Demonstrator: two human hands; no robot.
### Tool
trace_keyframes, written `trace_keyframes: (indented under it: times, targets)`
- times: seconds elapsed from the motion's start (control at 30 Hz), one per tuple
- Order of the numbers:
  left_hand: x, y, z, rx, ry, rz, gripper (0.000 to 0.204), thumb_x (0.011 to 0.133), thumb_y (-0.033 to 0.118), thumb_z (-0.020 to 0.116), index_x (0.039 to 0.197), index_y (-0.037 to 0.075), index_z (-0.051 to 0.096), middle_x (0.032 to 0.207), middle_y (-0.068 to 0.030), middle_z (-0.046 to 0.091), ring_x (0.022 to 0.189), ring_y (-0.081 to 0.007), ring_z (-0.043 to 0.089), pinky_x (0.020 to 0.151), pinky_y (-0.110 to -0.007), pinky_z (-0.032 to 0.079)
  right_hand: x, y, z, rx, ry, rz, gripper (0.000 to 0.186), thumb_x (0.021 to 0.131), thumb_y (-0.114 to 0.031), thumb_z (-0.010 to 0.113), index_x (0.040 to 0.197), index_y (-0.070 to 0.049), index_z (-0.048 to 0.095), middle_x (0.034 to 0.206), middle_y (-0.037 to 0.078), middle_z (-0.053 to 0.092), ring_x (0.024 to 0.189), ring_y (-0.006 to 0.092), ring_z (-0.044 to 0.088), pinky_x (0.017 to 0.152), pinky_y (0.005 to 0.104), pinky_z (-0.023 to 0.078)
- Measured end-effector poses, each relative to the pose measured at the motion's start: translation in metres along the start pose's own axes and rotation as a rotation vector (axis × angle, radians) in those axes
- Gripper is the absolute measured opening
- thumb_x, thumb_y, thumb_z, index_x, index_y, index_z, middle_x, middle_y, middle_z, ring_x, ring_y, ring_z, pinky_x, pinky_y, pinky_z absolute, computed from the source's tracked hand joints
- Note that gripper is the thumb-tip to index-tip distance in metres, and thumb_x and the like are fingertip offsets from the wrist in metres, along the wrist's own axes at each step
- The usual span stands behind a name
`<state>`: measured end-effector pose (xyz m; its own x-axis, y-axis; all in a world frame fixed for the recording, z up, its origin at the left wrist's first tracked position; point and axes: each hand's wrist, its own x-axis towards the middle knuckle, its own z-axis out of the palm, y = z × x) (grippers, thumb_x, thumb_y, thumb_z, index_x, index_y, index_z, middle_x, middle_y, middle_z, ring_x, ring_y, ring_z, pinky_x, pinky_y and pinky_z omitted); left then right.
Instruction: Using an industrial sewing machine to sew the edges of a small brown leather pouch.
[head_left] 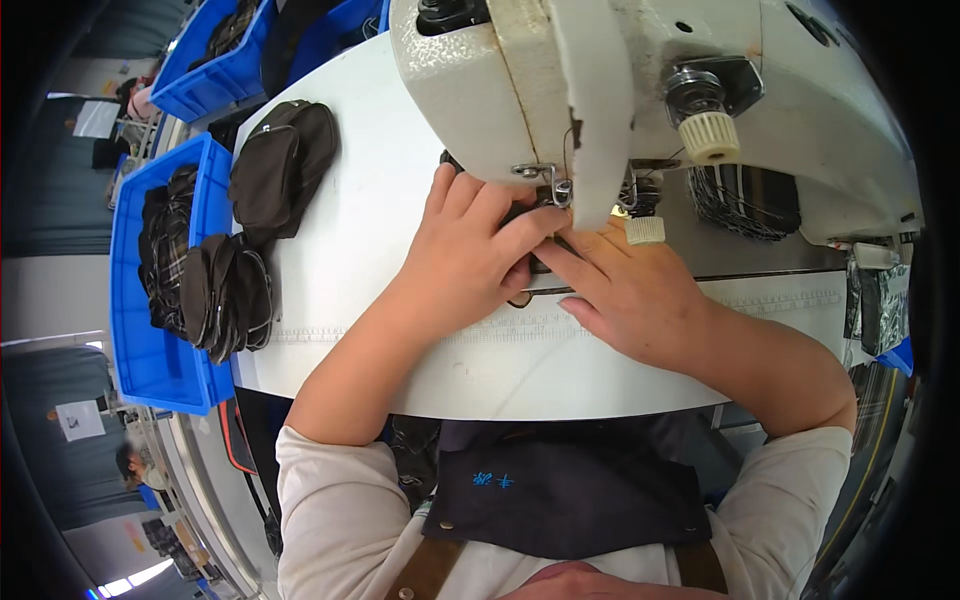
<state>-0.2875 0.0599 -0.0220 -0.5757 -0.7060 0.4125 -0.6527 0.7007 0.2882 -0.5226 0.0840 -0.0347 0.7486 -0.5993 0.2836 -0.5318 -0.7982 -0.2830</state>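
Observation:
A white sewing machine (500,100) stands over the table, and both my hands are close under its presser foot (562,190). My left hand (465,240) is bent over a small dark fabric piece (520,299), its fingers closed on it; most of the piece is hidden beneath my fingers. From the other side my right hand (635,285) reaches in, fingers stretched out flat by the needle area and thumb apart. Its index fingertip meets my left hand. Whether it also touches the fabric is hard to make out.
Dark zippered pouches (285,165) lie at the table's left, beside a blue bin (215,370) with more dark and plaid pieces. Another blue bin (205,85) stands farther back. A dark bundle (745,200) sits under the machine arm. A printed ruler (400,334) runs along the white tabletop (370,240).

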Motion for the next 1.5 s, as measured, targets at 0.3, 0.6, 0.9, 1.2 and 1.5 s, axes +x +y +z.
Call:
trace_keyframes:
  times: [0.3, 0.6, 0.9, 1.2, 1.5]
  targets:
    - [0.003, -0.007, 0.012, 0.353, 0.242, 0.162, 0.025, 0.072, 0.018, 0.074, 0.097, 0.019, 0.074, 0.103, 0.0034, 0.065, 0.098, -0.0198, 0.061, 0.081, -0.04, 0.043, -0.005, 0.005, 0.01, 0.036, 0.093, -0.058, 0.043, 0.086, -0.021, 0.079, 0.12, 0.001, 0.067, 0.126, 0.016, 0.068, 0.103, 0.0267, 0.066, 0.091, 0.0404, 0.051]
    - [0.004, 0.002, 0.011, 0.205, 0.122, 0.282, 0.026, 0.07, 0.013, 0.086, 0.094, 0.012, 0.076, 0.104, -0.0011, 0.072, 0.094, -0.0236, 0.067, 0.074, -0.04, 0.048, -0.006, -0.001, 0.011, -0.064, 0.136, -0.141, 0.025, 0.085, -0.018, 0.072, 0.102, 0.0, 0.073, 0.113, 0.012, 0.072, 0.102, 0.0239, 0.062, 0.084, 0.0367, 0.051]
    - [0.001, 0.003, 0.017, 0.046, 0.045, 0.12, 0.025, 0.072, 0.009, 0.084, 0.096, 0.01, 0.076, 0.11, -0.0027, 0.074, 0.102, -0.0264, 0.071, 0.078, -0.038, 0.057, -0.006, -0.002, 0.009, -0.107, 0.156, -0.168, 0.026, 0.086, -0.018, 0.071, 0.103, 0.001, 0.074, 0.108, 0.009, 0.072, 0.096, 0.0219, 0.059, 0.079, 0.0353, 0.048]
    - [0.0, 0.006, 0.016, 0.117, 0.022, 0.158, 0.033, 0.068, 0.011, 0.082, 0.1, 0.01, 0.076, 0.112, -0.0008, 0.074, 0.101, -0.0225, 0.072, 0.079, -0.037, 0.058, -0.002, -0.003, 0.008, -0.077, 0.161, -0.173, 0.024, 0.085, -0.017, 0.072, 0.099, 0.001, 0.075, 0.104, 0.011, 0.073, 0.09, 0.0225, 0.061, 0.076, 0.0359, 0.049]
    - [0.003, 0.005, 0.018, 0.174, -0.009, 0.152, 0.021, 0.071, 0.015, 0.076, 0.09, 0.008, 0.069, 0.108, -0.0033, 0.071, 0.106, -0.0226, 0.064, 0.091, -0.036, 0.051, 0.002, 0.0, 0.01, -0.065, 0.148, -0.133, 0.023, 0.083, -0.018, 0.074, 0.099, -0.002, 0.072, 0.106, 0.01, 0.072, 0.09, 0.0224, 0.063, 0.071, 0.0378, 0.051]
